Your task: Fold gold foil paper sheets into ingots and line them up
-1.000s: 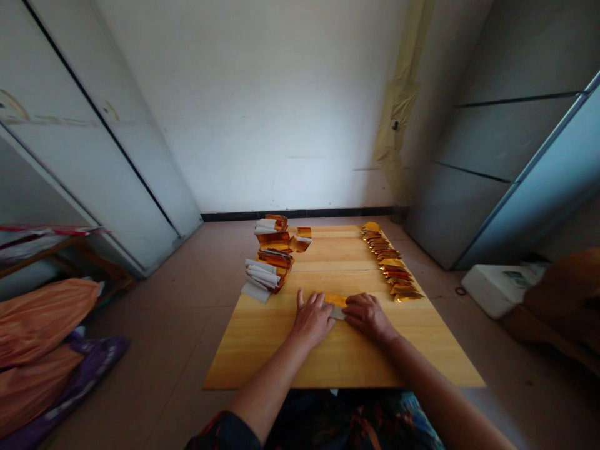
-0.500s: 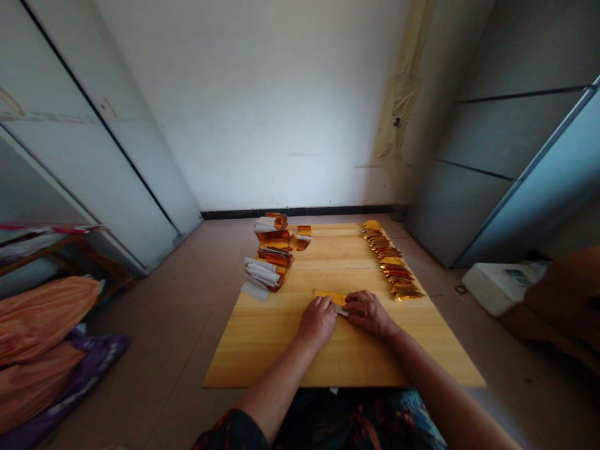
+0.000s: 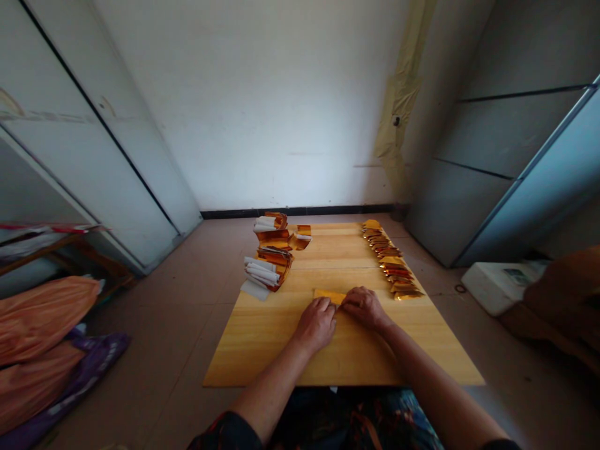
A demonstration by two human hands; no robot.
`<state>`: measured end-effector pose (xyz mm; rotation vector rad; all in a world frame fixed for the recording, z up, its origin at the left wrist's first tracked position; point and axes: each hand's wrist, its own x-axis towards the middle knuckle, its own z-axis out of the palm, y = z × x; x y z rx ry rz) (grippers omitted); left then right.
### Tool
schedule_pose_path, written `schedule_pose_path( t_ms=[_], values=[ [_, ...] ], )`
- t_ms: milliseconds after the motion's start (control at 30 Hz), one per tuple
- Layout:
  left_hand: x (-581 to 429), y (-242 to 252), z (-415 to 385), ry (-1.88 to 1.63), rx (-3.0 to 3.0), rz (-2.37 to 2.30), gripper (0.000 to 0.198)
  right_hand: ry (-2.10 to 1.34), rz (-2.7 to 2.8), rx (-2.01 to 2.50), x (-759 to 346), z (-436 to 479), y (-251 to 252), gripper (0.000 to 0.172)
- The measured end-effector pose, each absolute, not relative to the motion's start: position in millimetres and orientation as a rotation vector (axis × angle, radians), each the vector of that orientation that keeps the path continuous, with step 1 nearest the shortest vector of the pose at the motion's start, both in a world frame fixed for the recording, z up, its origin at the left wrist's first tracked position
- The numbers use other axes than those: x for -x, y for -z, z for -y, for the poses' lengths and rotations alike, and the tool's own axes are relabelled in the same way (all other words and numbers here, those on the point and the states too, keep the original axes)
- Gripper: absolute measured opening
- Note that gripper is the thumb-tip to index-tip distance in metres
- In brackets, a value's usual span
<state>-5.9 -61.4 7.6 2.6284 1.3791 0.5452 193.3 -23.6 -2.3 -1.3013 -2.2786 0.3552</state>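
A gold paper sheet [image 3: 329,294] lies on the wooden board [image 3: 262,340], partly covered by both hands. My left hand [image 3: 317,322] rests with curled fingers on its near left part. My right hand [image 3: 367,307] pinches the paper's near right edge, its fingers close to those of my left hand. Gold and white paper bundles [image 3: 267,270] lie at the board's left side, with another bundle [image 3: 270,226] behind them. A row of folded gold papers [image 3: 392,262] runs down the right side.
Small gold pieces [image 3: 300,240] lie near the far left bundles. Beyond the board stands a white wall [image 3: 281,125], with cabinets [image 3: 487,144] at the right. A white box [image 3: 497,287] is on the floor at the right, and orange cloth [image 3: 47,319] at the left.
My right hand has moved slightly left and away from me, closer to my left hand. The pale strip between the hands no longer shows.
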Motion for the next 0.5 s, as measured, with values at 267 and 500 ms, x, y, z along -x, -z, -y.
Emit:
schedule_pose_path(
  t_ms=[267, 500],
  values=[
    [5.0, -8.8, 60.9, -0.553, -2.642, -1.328, 0.022, -0.43, 2.262, 1.189, -194.9, 24.4, 2.2, 0.017],
    [5.2, -6.4, 60.9, -0.586, -2.656, -1.312, 0.027, -0.4, 2.258, 1.296, -188.9, 24.4, 1.3, 0.015]
  ],
)
